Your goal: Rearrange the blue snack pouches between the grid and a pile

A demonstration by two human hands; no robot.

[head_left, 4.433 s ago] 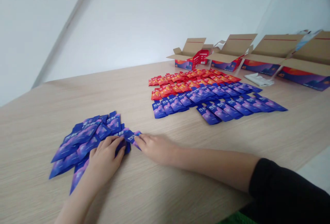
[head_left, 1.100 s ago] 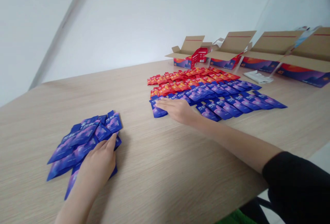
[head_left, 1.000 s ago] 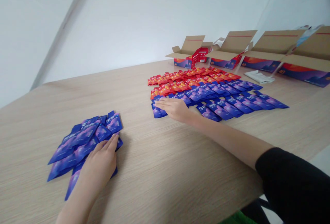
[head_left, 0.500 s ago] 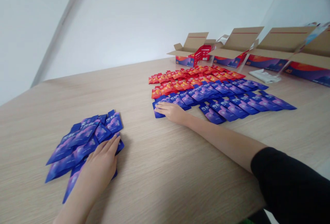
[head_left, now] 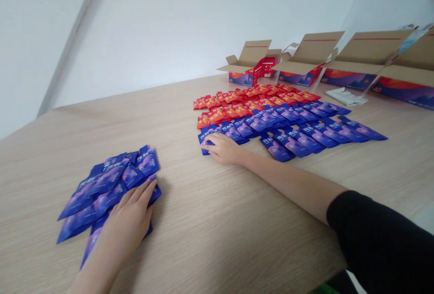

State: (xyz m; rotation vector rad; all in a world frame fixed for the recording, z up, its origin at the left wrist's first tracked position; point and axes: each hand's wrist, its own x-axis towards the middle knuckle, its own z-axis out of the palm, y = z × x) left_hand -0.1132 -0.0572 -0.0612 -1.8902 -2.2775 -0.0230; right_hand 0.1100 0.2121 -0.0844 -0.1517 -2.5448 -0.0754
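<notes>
Compared with the earliest frame, the right hand (head_left: 224,148) has moved away from the loose pile and now lies at the left end of the laid-out rows, so the two hands stand well apart.

Working left to right, we find the loose pile of blue-purple sachets (head_left: 108,181) on the light wood-grain table (head_left: 203,221), overlapping and unaligned. The left hand (head_left: 127,217) rests on the pile's lower right side, fingers extended; we record no visible clamp on any sachet.

The right hand, its forearm leading back to a black sleeve (head_left: 376,240), lies over the leftmost sachets of the front rows of blue-purple sachets (head_left: 291,145). Its fingers touch them, but we cannot tell whether it grips one.

Behind these rows, and touching them, lie the rows of red-orange sachets (head_left: 244,104). Beyond stand four open cardboard cartons (head_left: 298,66) along the far edge of the table, flaps raised, their printed sides marked "40". A small red carton (head_left: 264,66) stands behind the leftmost one. A white packet (head_left: 346,96) lies before the cartons on the right.
</notes>
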